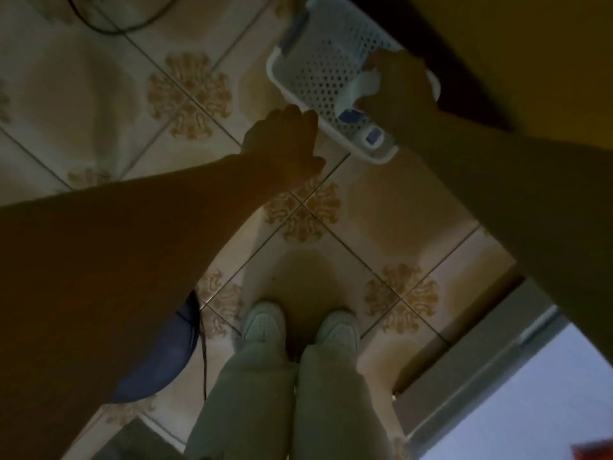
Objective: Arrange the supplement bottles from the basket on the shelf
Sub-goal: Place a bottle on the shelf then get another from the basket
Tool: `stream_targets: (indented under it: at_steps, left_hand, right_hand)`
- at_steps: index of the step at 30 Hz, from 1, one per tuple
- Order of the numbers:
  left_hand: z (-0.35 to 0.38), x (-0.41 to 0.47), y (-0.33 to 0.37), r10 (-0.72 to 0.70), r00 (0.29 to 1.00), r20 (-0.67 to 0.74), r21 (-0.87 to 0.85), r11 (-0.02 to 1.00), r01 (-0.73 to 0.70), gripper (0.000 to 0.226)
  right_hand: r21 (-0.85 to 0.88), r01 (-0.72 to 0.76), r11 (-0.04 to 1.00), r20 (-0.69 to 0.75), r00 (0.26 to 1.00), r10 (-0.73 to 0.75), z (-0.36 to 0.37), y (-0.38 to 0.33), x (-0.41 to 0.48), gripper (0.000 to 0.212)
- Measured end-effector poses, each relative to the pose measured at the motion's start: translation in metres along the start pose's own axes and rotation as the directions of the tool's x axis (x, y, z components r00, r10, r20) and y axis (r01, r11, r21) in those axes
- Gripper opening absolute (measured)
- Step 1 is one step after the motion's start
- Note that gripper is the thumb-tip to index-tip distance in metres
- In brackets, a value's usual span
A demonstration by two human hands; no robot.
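Note:
A white perforated plastic basket sits on the tiled floor at the upper right. Inside it my right hand grips a white supplement bottle with a blue label. A second white bottle with a blue label lies in the basket's near corner. My left hand hovers just left of the basket's near rim, fingers loosely extended and holding nothing. The scene is dim and both arms are in shadow.
A dark yellow-brown furniture surface rises at the upper right, beside the basket. My two feet in white shoes stand on the patterned tiles. A blue object and a black cable lie at the lower left. A bright doorway opens at the lower right.

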State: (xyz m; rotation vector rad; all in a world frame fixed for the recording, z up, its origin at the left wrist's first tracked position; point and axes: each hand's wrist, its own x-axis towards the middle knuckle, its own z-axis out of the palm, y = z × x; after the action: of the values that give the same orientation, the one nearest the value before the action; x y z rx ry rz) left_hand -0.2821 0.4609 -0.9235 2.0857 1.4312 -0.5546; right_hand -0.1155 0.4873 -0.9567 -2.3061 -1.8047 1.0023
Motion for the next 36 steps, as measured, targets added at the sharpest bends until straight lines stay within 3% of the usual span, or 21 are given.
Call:
stream_targets:
  at_steps: [8,11,15,18,26,36]
  left_hand:
    - [0.055,0.043,-0.003,0.028,1.000,-0.008,0.009,1.000,-0.028,0.062]
    - [0.053,0.041,-0.004,0.029,1.000,-0.008,0.000,1.000,-0.029,0.062]
    - [0.023,0.016,0.000,0.030,1.000,-0.005,-0.016,0.999,-0.030,0.060]
    - [-0.023,-0.015,0.005,0.037,0.999,-0.017,-0.029,0.999,-0.038,0.059]
    - [-0.213,-0.126,0.042,0.046,0.979,-0.200,-0.053,0.997,-0.057,0.055]
    - [-0.465,-0.324,0.102,0.076,0.852,-0.519,-0.043,0.992,-0.115,0.053]
  right_hand:
    - [-0.152,0.094,0.984,0.117,0.990,-0.077,0.069,0.028,0.032,0.044]
    - [-0.186,0.112,0.976,0.146,0.986,-0.085,0.064,0.027,0.027,0.052]
    - [-0.202,0.143,0.969,0.144,0.983,-0.115,0.033,0.007,0.010,0.046]
    - [-0.216,0.172,0.961,0.147,0.979,-0.142,-0.016,-0.027,-0.012,0.036]
    - [-0.283,0.231,0.931,0.061,0.973,-0.223,-0.228,-0.154,-0.097,0.041]
    - [-0.373,0.252,0.893,-0.283,0.886,-0.368,-0.505,-0.302,-0.255,0.038]
